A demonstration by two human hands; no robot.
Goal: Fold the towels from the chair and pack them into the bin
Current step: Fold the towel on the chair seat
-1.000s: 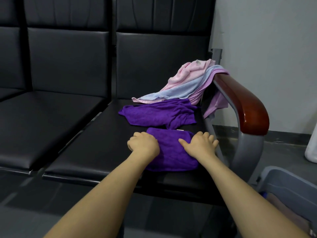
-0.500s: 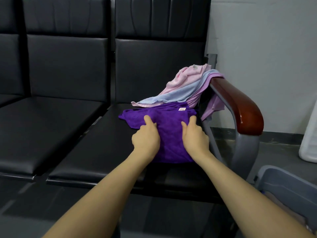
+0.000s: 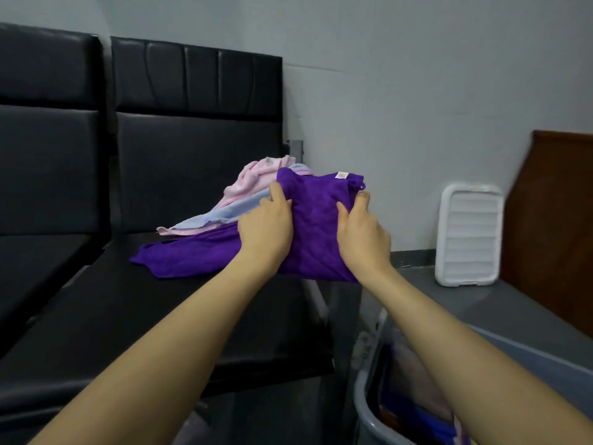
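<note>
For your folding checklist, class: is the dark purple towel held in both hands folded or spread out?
Folded: the dark purple towel is a compact layered rectangle, gripped at its sides by the left hand and right hand.

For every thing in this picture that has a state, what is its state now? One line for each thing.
Folded purple towel: folded, lifted off the seat, held at both sides.
Left hand: grips the towel's left side.
Right hand: grips the towel's right side.
Second purple towel: unfolded, lying on the seat.
Pink and blue towels: unfolded, heaped.
Bin: open, already holding items.
</note>
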